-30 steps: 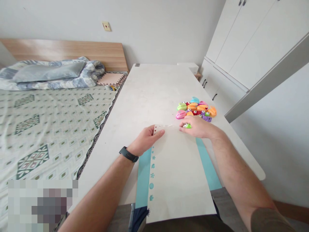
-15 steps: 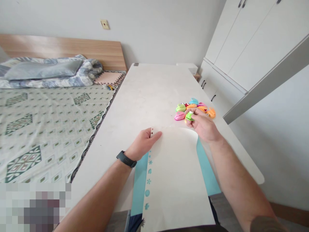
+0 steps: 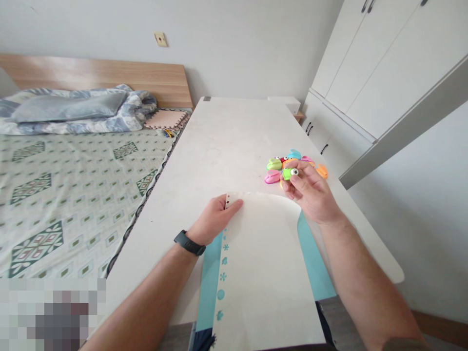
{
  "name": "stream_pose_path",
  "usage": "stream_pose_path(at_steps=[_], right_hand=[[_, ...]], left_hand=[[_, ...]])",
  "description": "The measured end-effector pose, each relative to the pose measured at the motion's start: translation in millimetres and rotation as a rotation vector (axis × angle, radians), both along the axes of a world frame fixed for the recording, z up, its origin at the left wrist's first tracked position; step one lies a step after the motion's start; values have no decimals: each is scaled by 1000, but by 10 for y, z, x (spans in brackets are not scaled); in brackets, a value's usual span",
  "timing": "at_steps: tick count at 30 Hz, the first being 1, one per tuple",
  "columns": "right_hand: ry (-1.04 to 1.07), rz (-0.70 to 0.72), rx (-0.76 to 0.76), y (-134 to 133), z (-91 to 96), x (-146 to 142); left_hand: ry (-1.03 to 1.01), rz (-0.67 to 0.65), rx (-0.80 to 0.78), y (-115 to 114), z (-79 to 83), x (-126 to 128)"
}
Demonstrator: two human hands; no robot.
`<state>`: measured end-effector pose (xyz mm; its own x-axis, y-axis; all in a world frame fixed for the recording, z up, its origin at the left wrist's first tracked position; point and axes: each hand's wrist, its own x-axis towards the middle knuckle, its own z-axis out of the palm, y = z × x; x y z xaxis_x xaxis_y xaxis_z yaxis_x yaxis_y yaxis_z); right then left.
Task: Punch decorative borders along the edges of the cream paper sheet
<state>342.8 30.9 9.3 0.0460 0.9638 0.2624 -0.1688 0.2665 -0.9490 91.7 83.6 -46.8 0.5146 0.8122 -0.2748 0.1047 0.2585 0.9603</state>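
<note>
A long sheet of white paper [image 3: 268, 273] lies over a light blue sheet [image 3: 314, 253] and reaches past the table's near edge. Along its left side runs a row of punched shapes, with blue showing through several of them. My left hand [image 3: 217, 214] pinches the paper's far left corner, thumb on top. In my right hand [image 3: 312, 192], between thumb and fingers, is a small green craft punch [image 3: 287, 174] with a dark flower-like mark on its white end. It is held above the table, apart from the paper, whose far right corner curls upward.
Several colourful craft punches sit in a cluster behind my right hand, among them a pink punch [image 3: 272, 176] and a blue punch [image 3: 293, 154]. The white table [image 3: 234, 131] stands between a bed [image 3: 84, 195] on the left and white cabinets [image 3: 365, 63] on the right.
My right hand has turned the green punch, so its white end now faces right and toward me. My left hand stays on the paper's corner, shifted very slightly left in view.
</note>
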Motion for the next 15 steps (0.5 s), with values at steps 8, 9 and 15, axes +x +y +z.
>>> stream_pose_path(at_steps=[8,9,15], right_hand=[[30,27,-40,-23,-7,5],[32,26,-45,-30,-2,10],[42,14,-58,-50,35,61]], left_hand=[[-7,2,2,0,-9,3],[-8,4,0,0,-6,4],[-19,8,-5,6,-23,-5]])
